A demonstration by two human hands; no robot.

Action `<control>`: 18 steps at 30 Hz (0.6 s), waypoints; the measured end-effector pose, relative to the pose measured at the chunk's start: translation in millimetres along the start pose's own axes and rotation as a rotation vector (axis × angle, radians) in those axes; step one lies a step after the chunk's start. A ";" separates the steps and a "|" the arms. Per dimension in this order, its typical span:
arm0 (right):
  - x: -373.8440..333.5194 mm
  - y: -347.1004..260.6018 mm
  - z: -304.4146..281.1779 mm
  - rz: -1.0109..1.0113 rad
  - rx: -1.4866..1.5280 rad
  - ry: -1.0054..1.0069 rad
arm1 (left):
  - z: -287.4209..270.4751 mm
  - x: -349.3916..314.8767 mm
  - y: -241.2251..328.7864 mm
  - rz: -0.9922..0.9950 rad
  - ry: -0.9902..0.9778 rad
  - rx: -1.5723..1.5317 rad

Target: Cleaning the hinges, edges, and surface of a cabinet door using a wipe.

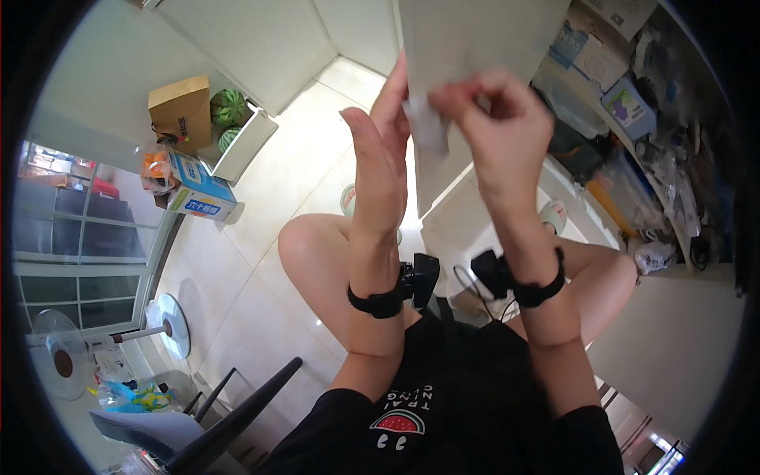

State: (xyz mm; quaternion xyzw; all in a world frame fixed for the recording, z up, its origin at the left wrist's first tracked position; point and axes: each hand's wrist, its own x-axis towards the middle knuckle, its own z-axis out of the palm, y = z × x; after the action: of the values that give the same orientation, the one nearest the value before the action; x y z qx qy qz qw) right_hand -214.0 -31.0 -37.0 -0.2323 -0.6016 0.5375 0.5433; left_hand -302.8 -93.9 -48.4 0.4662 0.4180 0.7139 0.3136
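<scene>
A pale cabinet door (467, 47) stands upright in front of me, its edge toward me. My left hand (380, 158) is at the door's left edge, thumb raised away from the panel and fingers stretched out behind it, partly hidden. My right hand (511, 127) is pinched closed in front of the door and smeared by motion. From its fingertips a small, limp whitish piece (427, 131) hangs against the panel; the blur hides whether it is tissue, cloth or film. Black straps with small dark devices circle both wrists.
Packed shelves (649, 166) with boxes and bags rise on the right. At the left stand a white bin with watermelons (228, 107), a paper bag (180, 115) and a blue-white carton (198, 190). A fan (170, 326) and a dark chair arm (237, 412) are lower left.
</scene>
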 end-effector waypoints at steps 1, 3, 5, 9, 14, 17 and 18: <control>12.3 -18.0 4.4 0.003 -0.002 0.009 | 2.4 1.7 1.7 -0.004 0.025 -0.033; 30.1 -38.8 15.0 -0.289 0.075 -0.004 | -5.0 4.2 -0.5 -0.006 -0.013 -0.013; 25.7 -25.6 12.2 -0.268 0.060 0.032 | -4.5 6.1 -3.7 0.006 -0.053 -0.005; -7.1 33.7 -8.1 -0.083 0.037 0.026 | -0.5 6.4 -4.6 0.011 0.020 -0.026; 16.5 -10.7 5.1 -0.020 0.085 -0.001 | -1.4 4.6 -4.1 0.029 -0.028 -0.109; 51.5 -52.1 10.1 -0.233 0.182 0.017 | 3.0 4.0 0.2 0.030 -0.013 -0.062; 57.6 -58.8 10.7 -0.324 0.178 0.013 | 3.3 4.2 0.7 0.029 -0.020 -0.062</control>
State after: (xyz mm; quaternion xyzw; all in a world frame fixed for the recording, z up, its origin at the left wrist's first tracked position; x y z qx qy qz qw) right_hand -223.2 -3.9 41.0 -0.0868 -0.5779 0.4924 0.6450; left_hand -301.3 -89.7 -45.4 0.4694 0.3855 0.7264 0.3216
